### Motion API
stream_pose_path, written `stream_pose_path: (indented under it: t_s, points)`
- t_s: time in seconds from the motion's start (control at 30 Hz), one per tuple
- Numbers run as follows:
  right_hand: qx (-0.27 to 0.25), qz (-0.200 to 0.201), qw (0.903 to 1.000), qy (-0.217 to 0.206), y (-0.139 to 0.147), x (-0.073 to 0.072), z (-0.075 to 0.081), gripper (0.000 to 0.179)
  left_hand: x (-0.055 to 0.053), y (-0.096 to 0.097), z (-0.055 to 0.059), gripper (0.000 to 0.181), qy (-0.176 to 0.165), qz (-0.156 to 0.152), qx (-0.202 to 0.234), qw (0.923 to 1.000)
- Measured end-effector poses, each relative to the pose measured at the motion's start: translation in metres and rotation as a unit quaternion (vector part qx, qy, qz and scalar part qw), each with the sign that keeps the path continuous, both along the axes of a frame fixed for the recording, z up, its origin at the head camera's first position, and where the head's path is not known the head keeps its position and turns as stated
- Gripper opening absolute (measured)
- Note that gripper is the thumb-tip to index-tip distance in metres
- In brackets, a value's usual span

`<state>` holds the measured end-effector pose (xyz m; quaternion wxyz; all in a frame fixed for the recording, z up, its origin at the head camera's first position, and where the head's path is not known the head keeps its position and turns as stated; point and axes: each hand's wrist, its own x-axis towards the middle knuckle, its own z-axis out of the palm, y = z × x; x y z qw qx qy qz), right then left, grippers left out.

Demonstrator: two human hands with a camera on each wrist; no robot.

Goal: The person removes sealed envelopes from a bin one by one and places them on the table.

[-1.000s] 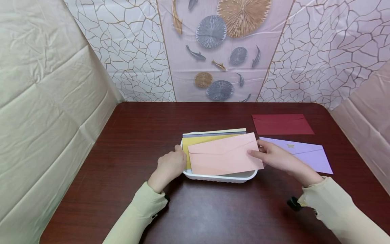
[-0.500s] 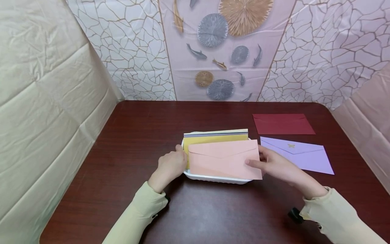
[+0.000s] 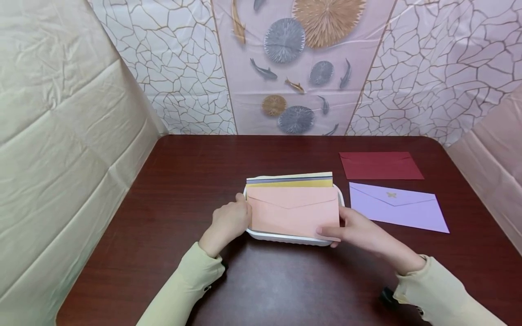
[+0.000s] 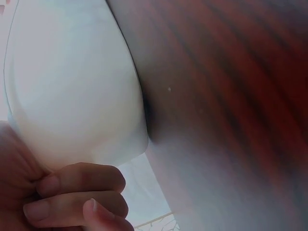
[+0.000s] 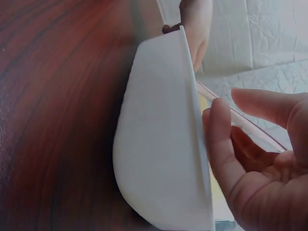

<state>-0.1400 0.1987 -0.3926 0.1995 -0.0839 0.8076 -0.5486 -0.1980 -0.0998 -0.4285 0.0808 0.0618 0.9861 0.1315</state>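
A pink envelope (image 3: pixel 293 213) lies slanted over the white plastic basket (image 3: pixel 281 237), its flap side showing. My right hand (image 3: pixel 359 228) pinches its lower right corner, thumb on top, by the basket's right end. At the opposite end my left hand (image 3: pixel 228 222) grips the basket's rim, fingers curled at its outer side in the left wrist view. Behind the pink envelope, a yellow envelope (image 3: pixel 302 183) and other envelopes, grey and cream, show only their top edges. In the right wrist view the basket's side (image 5: pixel 159 130) stands close to the right fingers.
A lilac envelope (image 3: pixel 408 213) with a gold butterfly lies right of the basket on the dark wooden table (image 3: pixel 195 172). Farther back is a dark red envelope (image 3: pixel 381 165). Cloth-covered walls (image 3: pixel 73 136) stand around the table's back and sides.
My right hand has brought the pink envelope left and down over the basket, straightening it in front of the yellow one. My left hand has stayed at the rim.
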Motion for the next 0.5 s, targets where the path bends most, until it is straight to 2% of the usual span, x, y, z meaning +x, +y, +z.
stream_pose_path:
  t_s: [0.27,0.5]
  points:
    - [0.008,0.034,0.9987,0.038,-0.005,0.001,-0.006,0.028,0.001,0.001,0.000,0.029,-0.001,0.000,0.002,1.0000]
    - [-0.030,0.034,0.9987,0.023,-0.010,0.000,-0.011,0.027,0.001,0.002,0.002,0.029,-0.008,0.005,0.001,1.0000]
